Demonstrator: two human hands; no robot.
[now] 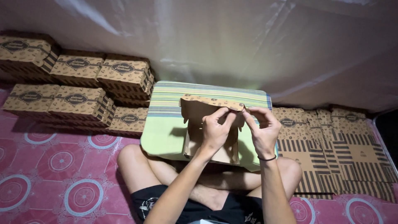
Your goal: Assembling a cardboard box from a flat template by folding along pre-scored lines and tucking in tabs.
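Covering the floor: a pink mat (pixel 54 166) printed with red and white wheel-like circles; behind it hangs a pale, glossy plastic sheet (pixel 248 41) serving as backdrop. Seated cross-legged on the mat, a person in black shorts, with a cushion (pixel 166 124) propped against the knees, green with a striped upper band, soft-edged and rectangular. Against the cushion: one box (pixel 199 112) of brown printed cardboard, partly folded, its scalloped top flap raised and its plain inside facing the camera. Left hand (pixel 214 132): fingers curled, pinching the flap's upper edge. Right hand (pixel 263 132): thumb and forefinger pressed together on the flap's right corner; a dark band circles its wrist. To the left, stacked boxes (pixel 78 83), assembled and closed, brown with a dark oval emblem on each lid and striped sides, in two tiers along the sheet. To the right, flat blanks (pixel 331 153), unfolded cardboard of the same print, overlapping in a low pile on the mat, bold black stripes showing.
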